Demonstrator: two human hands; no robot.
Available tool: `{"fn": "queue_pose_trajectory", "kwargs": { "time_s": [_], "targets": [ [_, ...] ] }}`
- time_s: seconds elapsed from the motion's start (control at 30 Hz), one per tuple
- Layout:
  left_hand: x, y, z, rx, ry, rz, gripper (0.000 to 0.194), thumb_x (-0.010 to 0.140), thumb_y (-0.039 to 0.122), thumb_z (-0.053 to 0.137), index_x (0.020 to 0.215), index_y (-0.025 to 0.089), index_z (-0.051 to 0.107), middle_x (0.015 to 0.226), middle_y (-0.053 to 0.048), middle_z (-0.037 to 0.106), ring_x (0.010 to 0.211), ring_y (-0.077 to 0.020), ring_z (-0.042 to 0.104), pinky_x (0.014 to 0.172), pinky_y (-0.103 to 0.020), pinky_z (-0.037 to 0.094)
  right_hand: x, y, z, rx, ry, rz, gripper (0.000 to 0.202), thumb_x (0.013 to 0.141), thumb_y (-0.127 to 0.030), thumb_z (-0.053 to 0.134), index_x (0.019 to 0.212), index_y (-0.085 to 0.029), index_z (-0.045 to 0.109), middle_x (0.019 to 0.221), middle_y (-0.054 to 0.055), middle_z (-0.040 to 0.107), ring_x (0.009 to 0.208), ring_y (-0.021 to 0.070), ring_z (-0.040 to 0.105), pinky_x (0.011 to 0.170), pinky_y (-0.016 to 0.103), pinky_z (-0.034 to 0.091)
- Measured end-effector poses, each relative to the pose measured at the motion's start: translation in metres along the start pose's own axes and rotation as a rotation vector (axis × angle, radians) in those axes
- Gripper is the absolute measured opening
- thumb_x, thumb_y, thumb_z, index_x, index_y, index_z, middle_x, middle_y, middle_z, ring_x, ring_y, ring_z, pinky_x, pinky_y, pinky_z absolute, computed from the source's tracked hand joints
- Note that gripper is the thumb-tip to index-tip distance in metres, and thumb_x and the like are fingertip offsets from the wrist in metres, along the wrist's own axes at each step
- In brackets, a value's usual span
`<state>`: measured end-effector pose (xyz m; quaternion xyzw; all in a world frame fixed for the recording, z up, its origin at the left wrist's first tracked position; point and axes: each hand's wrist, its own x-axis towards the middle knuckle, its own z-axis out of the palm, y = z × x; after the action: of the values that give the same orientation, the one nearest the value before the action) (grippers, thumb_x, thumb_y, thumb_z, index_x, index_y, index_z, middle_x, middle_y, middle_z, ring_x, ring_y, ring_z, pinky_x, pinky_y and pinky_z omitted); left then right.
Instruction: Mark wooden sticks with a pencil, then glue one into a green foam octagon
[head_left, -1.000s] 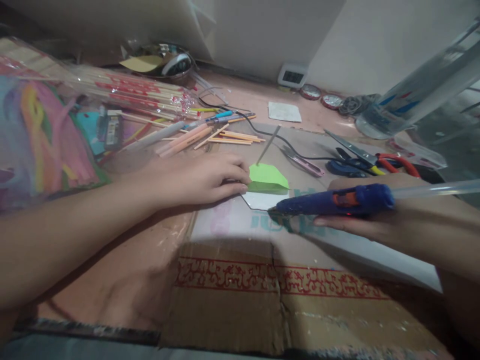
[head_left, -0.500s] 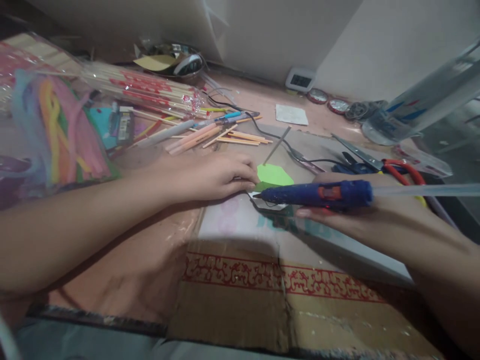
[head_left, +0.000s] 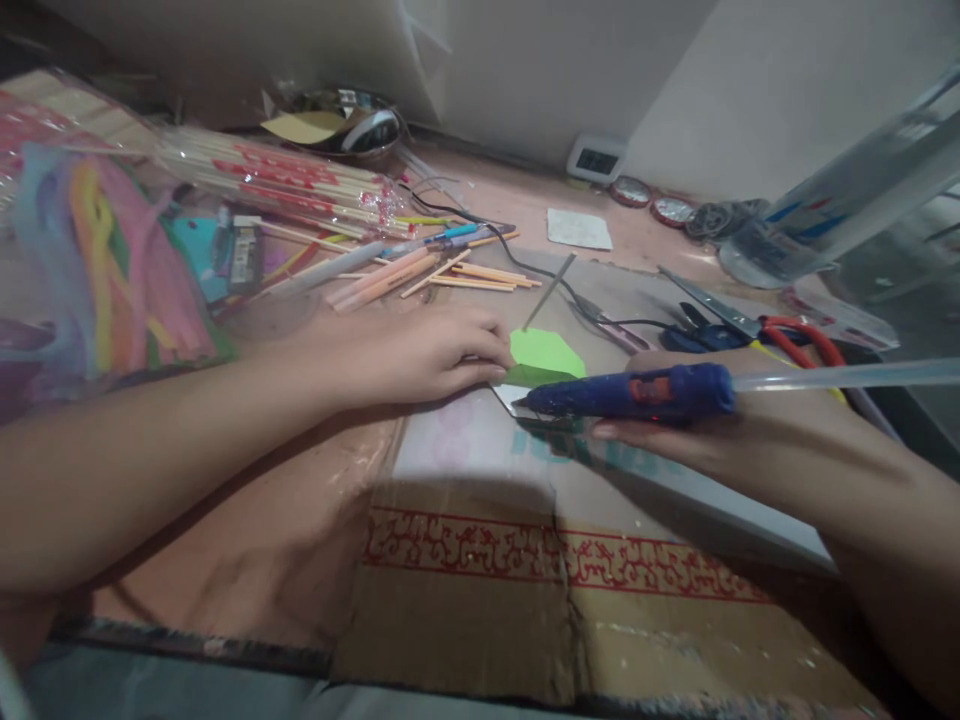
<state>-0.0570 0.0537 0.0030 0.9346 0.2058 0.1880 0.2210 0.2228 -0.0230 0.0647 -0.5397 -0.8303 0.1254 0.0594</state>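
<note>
In the head view, my right hand [head_left: 637, 432] is wrapped round a blue hot glue gun [head_left: 622, 392], with a clear glue stick [head_left: 847, 375] coming out of its back end. Its dark nozzle points left and is at the white flap of a small folded paper piece, bright green [head_left: 546, 352] on its far side. The gun body covers part of that flap. My left hand [head_left: 469, 350] pinches the left edge of the paper piece; the fingertips partly hide that edge. Beneath lies a white sheet [head_left: 450, 455] with faint coloured lettering.
Cardboard [head_left: 465, 630] with a red border covers the near table. Behind the hands lie short sticks [head_left: 484, 275], pens [head_left: 390, 275] and a black cord. Red-handled scissors [head_left: 802, 335] sit by my right hand. Pipe cleaners [head_left: 112, 260] and bagged skewers [head_left: 292, 175] lie left; a bottle [head_left: 840, 190] stands right.
The glue gun's nozzle has shifted slightly right and towards me along the white flap. My left hand keeps its hold on the paper. The whole view has moved a little.
</note>
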Motion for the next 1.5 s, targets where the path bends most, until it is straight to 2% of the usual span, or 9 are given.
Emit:
{"fn": "queue_pose_trajectory", "kwargs": {
  "time_s": [0.13, 0.27, 0.37, 0.43, 0.6, 0.73, 0.97, 1.23, 1.5],
  "targets": [
    [-0.001, 0.0, -0.001, 0.006, 0.001, -0.004, 0.022, 0.103, 0.027, 0.052, 0.099, 0.02, 0.072, 0.102, -0.004, 0.069, 0.092, -0.0163, 0.065, 0.084, -0.026, 0.045, -0.002, -0.002, -0.005, -0.049, 0.025, 0.029, 0.041, 0.08, -0.07, 0.069, 0.078, -0.029, 0.077, 0.064, 0.0, 0.068, 0.051, 0.0195, 0.057, 0.048, 0.03, 0.04],
    [0.0, -0.001, -0.001, 0.003, -0.011, -0.011, 0.022, 0.103, 0.027, 0.052, 0.099, 0.02, 0.073, 0.103, -0.004, 0.069, 0.093, -0.0167, 0.065, 0.085, -0.027, 0.046, -0.007, 0.009, -0.02, -0.023, 0.067, 0.147, 0.061, 0.067, -0.083, 0.068, 0.088, -0.029, 0.083, 0.076, 0.006, 0.077, 0.061, 0.0286, 0.068, 0.049, 0.036, 0.05],
    [-0.001, -0.001, 0.0, -0.001, -0.013, -0.013, 0.022, 0.104, 0.028, 0.052, 0.1, 0.02, 0.072, 0.103, -0.004, 0.069, 0.093, -0.0169, 0.065, 0.085, -0.028, 0.046, -0.013, 0.023, -0.029, -0.07, 0.178, 0.159, 0.064, 0.066, -0.084, 0.07, 0.098, -0.03, 0.083, 0.093, 0.008, 0.081, 0.078, 0.0358, 0.073, 0.066, 0.047, 0.059],
    [-0.001, -0.001, 0.0, -0.007, -0.017, -0.018, 0.023, 0.104, 0.028, 0.051, 0.1, 0.02, 0.072, 0.104, -0.005, 0.069, 0.093, -0.0169, 0.065, 0.085, -0.028, 0.046, -0.014, 0.025, -0.03, -0.068, 0.186, 0.137, 0.062, 0.07, -0.081, 0.07, 0.105, -0.031, 0.082, 0.101, 0.007, 0.081, 0.088, 0.0377, 0.074, 0.076, 0.05, 0.059],
    [0.0, 0.002, -0.002, -0.024, -0.01, -0.01, 0.022, 0.103, 0.027, 0.052, 0.101, 0.019, 0.073, 0.103, -0.006, 0.07, 0.093, -0.0177, 0.065, 0.084, -0.028, 0.047, -0.007, 0.003, -0.016, 0.05, 0.044, 0.082, 0.044, 0.08, -0.071, 0.069, 0.089, -0.029, 0.077, 0.074, 0.001, 0.075, 0.063, 0.0251, 0.068, 0.055, 0.034, 0.049],
    [0.001, 0.003, -0.002, -0.025, 0.006, 0.004, 0.02, 0.102, 0.023, 0.054, 0.1, 0.018, 0.073, 0.102, -0.007, 0.07, 0.093, -0.0178, 0.065, 0.084, -0.028, 0.047, -0.001, -0.009, -0.011, 0.095, -0.1, 0.055, 0.037, 0.084, -0.062, 0.072, 0.081, -0.025, 0.069, 0.067, -0.002, 0.067, 0.058, 0.0199, 0.061, 0.053, 0.03, 0.041],
    [0.001, 0.004, -0.002, -0.013, -0.003, 0.0, 0.019, 0.102, 0.02, 0.055, 0.099, 0.018, 0.073, 0.101, -0.005, 0.07, 0.094, -0.0163, 0.065, 0.084, -0.025, 0.046, 0.0, -0.005, -0.012, 0.092, -0.046, 0.039, 0.03, 0.086, -0.057, 0.072, 0.091, -0.028, 0.073, 0.074, -0.002, 0.072, 0.064, 0.0216, 0.067, 0.055, 0.03, 0.046],
    [0.001, 0.004, -0.002, -0.032, -0.001, 0.002, 0.019, 0.101, 0.018, 0.054, 0.099, 0.019, 0.074, 0.102, -0.006, 0.07, 0.094, -0.0171, 0.065, 0.084, -0.027, 0.047, -0.001, 0.004, -0.007, 0.079, 0.016, 0.013, 0.042, 0.083, -0.067, 0.069, 0.092, -0.026, 0.074, 0.074, 0.001, 0.074, 0.062, 0.0229, 0.068, 0.052, 0.029, 0.046],
    [0.002, 0.004, -0.002, -0.023, -0.012, -0.004, 0.019, 0.101, 0.018, 0.055, 0.101, 0.018, 0.074, 0.102, -0.005, 0.07, 0.095, -0.0165, 0.065, 0.086, -0.025, 0.047, 0.002, -0.009, -0.009, 0.079, 0.016, 0.036, 0.026, 0.085, -0.051, 0.069, 0.077, -0.026, 0.069, 0.07, -0.002, 0.07, 0.057, 0.0196, 0.064, 0.05, 0.028, 0.046]
  ]
}}
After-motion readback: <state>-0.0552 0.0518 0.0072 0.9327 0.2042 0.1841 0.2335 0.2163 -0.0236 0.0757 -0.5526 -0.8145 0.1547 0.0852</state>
